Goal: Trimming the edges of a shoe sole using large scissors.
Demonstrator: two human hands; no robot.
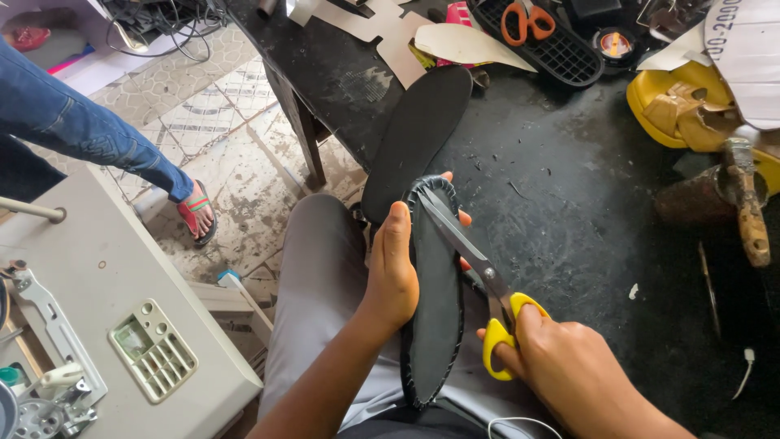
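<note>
So the person's sitting at a black, grimy work table (585, 211) with a black oval shoe insole with a stitched, ragged edge (435, 309) stood on edge over their lap. The left hand (390, 272) is wrapped around it, thumb on the near face, and fingers (463, 218) poking out from behind the far side, so closed on the sole. The right hand (569, 366) has its fingers through the loops of a pair of yellow-handled scissors with long steel blades (479, 272); the blades are nearly closed, tips right at the toe end of the insole along its rim.

Looks to me like the trimming step: snipping excess off the edge around the toe curve. I'd guess whatever comes next needs the sole turned bit by bit in the left hand so the blades keep following the rim without biting into the stitching.

Counts, as far as I can see:
- scissors: two, the yellow ones in hand plus an orange-handled pair (526, 20) lying in a black slotted tray (561, 53) at the back of the table
- dark insoles: two, the held one and a plain black flat sole (418, 138) lying on the table just behind it
- one yellow sandal (678, 110) at the right
- one wooden-handled hammer (747, 203) next to it
- one pale sewing machine (122, 325) on the left
- another person's leg in blue jeans (73, 122) with a red flip-flop (195, 213) on the tiled floor
</note>
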